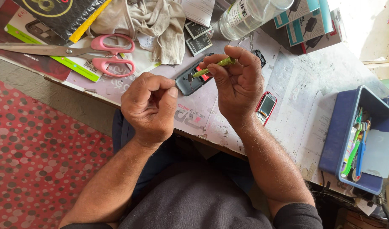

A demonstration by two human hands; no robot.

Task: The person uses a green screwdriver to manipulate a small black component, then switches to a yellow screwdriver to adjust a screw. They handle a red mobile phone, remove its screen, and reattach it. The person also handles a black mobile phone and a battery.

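My right hand (239, 85) grips a thin green screwdriver (215, 66), its tip pointing down-left onto a dark grey opened phone (189, 81) lying on the desk. My left hand (150, 108) hovers just left of that phone, thumb and forefinger pinched together; whatever they pinch is too small to see. A small red phone (266, 107) with a grey screen lies on the desk to the right of my right wrist.
Pink-handled scissors (103, 51) and a crumpled beige cloth (156, 23) lie at the back left. A clear plastic bottle (249, 15) and boxes (313, 21) stand at the back. Two phone batteries (198, 37) lie near the cloth. A blue tray (338, 140) with tools sits right.
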